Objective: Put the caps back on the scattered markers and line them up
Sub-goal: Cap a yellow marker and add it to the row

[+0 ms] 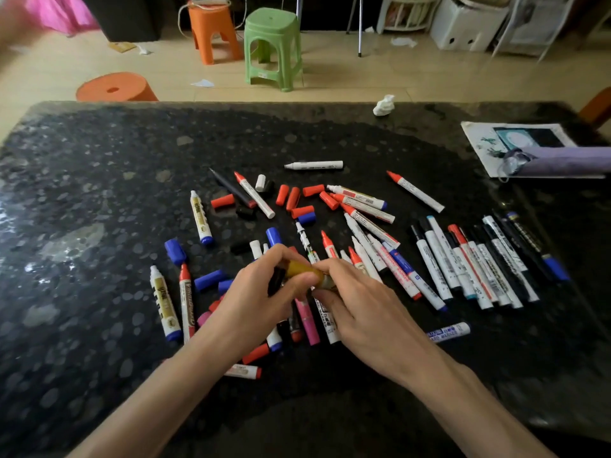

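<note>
Clearly we are mid-capping: the yellow marker is held between both hands, just above the heap on the table. Our left hand curls round its left end. Something dark shows under the fingers there, probably a black cap, though we cannot be sure. Our right hand pinches the other end of the barrel. We judge the next move to be a straight push of the two ends together until the cap seats. After that we would carry the marker to the lined-up row, well to its right, and lay it down parallel.

Directly beneath the yellow marker lie a pink marker and several white barrels, partly hidden by our hands. Beyond it, loose red caps sit among uncapped red-tipped pens. To its left are blue caps and gold-labelled markers. Far beyond it, near the table's edge, sits a crumpled tissue. Far to its right, a printed sheet lies under a purple bundle.

Crowding is the nuisance. Cap colours are mixed through the heap, and our wrists hang over loose pens that could roll.
</note>
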Available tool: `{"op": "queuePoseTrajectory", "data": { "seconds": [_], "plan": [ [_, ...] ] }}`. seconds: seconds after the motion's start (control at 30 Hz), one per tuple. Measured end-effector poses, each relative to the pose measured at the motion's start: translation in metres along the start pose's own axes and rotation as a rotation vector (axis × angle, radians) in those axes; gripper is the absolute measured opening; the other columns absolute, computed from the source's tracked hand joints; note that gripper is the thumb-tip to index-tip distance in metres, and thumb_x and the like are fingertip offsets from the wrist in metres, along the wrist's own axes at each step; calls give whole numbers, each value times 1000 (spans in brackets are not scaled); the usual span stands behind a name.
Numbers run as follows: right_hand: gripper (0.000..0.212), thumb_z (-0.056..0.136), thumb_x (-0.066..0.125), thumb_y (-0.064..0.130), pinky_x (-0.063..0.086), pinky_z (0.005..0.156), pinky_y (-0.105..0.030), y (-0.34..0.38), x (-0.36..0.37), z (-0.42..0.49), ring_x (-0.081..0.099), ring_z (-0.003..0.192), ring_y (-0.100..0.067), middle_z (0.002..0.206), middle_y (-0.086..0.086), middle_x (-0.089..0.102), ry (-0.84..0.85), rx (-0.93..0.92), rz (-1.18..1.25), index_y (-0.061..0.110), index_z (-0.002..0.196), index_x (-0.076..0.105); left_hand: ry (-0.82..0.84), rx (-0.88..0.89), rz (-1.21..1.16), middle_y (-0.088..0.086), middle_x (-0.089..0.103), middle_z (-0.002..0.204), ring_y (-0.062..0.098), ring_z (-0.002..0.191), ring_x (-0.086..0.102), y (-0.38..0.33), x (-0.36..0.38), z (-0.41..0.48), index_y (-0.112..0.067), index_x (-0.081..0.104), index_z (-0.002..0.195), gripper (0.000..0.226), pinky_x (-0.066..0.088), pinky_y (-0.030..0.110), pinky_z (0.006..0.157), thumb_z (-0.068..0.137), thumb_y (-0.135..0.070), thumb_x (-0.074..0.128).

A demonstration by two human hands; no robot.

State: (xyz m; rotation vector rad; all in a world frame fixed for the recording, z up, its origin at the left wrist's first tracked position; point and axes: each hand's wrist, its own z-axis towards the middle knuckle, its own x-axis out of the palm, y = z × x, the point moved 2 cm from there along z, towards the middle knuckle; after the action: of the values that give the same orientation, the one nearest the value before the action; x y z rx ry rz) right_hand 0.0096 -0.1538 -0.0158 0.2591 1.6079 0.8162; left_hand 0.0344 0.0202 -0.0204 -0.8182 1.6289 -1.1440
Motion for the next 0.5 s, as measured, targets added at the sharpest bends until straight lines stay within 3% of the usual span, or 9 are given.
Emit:
{"op": "queuePoseTrajectory", "data": {
  "seconds": [0.03,0.1,0.17,0.27,0.4,0.5],
  "plan": [
    [8,108,46,43,49,71,-25,0,-1,0,58,86,-6,95,16,57,6,41,85,38,112,51,-6,-15,-10,-11,72,85,1,62,61,1,-2,1,-23,64,107,27,48,20,56,89,-42,61],
    [25,102,48,58,45,61,-23,3,-4,1,56,69,-7,78,13,56,-44,72,206,34,95,53,-42,-22,35,-10,73,86,2,65,61,2,-11,2,-25,66,106,30,49,21,60,89,-48,58],
    [50,94,50,71,37,58,-22,3,-8,5,45,53,-6,60,9,47,-102,131,350,26,72,49,-99,-69,-52,-10,58,67,7,55,49,4,-17,3,-18,66,102,27,41,18,49,98,-42,54],
    [71,89,51,78,31,54,-25,-1,-14,8,31,48,-10,50,8,31,-161,252,474,21,53,31,-135,-218,-315,-6,40,66,6,52,33,5,-15,1,-11,64,108,29,26,18,42,106,-34,46],
    [83,84,50,74,28,49,-25,-11,-23,13,26,52,-17,59,-8,29,-168,339,555,-5,66,33,-196,-366,-520,-1,41,72,9,57,34,12,-12,5,-9,66,109,20,21,20,42,106,-22,51],
    [71,91,50,61,28,51,-27,-15,-26,14,26,51,-13,59,-6,29,-181,371,560,-4,70,32,-275,-438,-620,-2,44,66,9,52,36,16,-19,10,-6,65,108,14,23,17,36,103,-16,57]
  ]
}}
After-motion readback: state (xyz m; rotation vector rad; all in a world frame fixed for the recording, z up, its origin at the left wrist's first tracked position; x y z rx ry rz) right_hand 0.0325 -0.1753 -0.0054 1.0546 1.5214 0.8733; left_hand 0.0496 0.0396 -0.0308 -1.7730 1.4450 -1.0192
